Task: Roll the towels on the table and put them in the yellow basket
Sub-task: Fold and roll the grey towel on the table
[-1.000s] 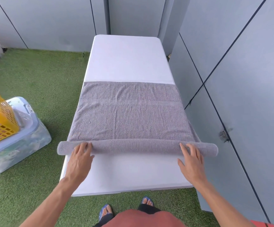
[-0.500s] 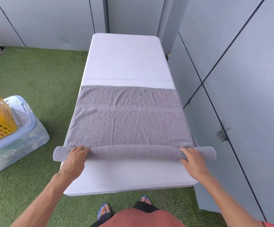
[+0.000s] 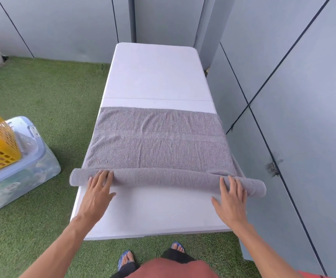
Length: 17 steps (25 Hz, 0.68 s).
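No legible text, brand, number or sign can be made out. One label is seen on the clear plastic storage box (image 3: 22, 177) at about 9 o'clock, on its near wall below the lid, but its print is too small and blurred to be read. A pale latch on the box lid bears no readable marking.
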Available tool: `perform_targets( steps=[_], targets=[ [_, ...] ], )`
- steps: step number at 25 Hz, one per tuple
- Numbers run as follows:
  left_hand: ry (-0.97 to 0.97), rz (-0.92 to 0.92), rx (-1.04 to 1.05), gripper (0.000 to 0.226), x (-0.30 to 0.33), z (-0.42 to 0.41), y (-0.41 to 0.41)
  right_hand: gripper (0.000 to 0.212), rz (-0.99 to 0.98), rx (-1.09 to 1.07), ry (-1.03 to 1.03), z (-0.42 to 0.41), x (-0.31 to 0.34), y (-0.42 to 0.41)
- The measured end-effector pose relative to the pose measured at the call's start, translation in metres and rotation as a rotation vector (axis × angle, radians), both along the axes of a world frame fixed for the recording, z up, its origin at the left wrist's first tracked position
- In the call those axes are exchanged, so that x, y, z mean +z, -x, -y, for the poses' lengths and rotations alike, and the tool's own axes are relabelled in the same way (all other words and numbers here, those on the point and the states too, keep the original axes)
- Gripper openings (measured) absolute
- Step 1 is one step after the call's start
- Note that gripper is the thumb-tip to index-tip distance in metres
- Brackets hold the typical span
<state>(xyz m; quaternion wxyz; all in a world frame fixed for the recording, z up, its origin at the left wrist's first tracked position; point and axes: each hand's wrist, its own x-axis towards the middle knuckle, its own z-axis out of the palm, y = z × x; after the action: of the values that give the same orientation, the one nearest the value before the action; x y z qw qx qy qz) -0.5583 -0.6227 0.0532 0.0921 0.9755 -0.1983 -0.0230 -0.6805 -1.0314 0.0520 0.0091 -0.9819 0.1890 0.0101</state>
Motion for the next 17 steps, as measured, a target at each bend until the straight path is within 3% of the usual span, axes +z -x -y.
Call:
perform_targets(
  steps=[2, 6, 8, 14, 15, 17],
  targets=[
    [-0.042, -0.019, -0.014, 0.073, 0.003, -0.001, -0.014, 0.07, -0.059, -0.01, -0.012, 0.005, 0.0, -0.016],
    [0.013, -0.054, 0.044, 0.041, 0.019, -0.003, -0.032, 0.054, -0.058, -0.024, -0.056, 0.007, 0.008, -0.032],
    [0.017, -0.088, 0.092, 0.038, 0.023, -0.014, -0.021, 0.055, -0.035, 0.04, -0.074, 0.001, 0.008, -0.014],
    [0.012, -0.463, 0.072, 0.044, 0.029, -0.028, -0.017, 0.056, -0.238, -0.035, -0.257, 0.012, 0.039, 0.005],
    [0.014, -0.443, 0.1, 0.045, 0.03, -0.026, -0.023, 0.058, -0.255, -0.065, -0.299, 0.016, 0.043, -0.005],
    [-0.012, -0.193, 0.147, 0.044, 0.031, -0.02, -0.025, 0.059, -0.175, -0.142, -0.421, 0.021, 0.045, -0.024]
  ],
)
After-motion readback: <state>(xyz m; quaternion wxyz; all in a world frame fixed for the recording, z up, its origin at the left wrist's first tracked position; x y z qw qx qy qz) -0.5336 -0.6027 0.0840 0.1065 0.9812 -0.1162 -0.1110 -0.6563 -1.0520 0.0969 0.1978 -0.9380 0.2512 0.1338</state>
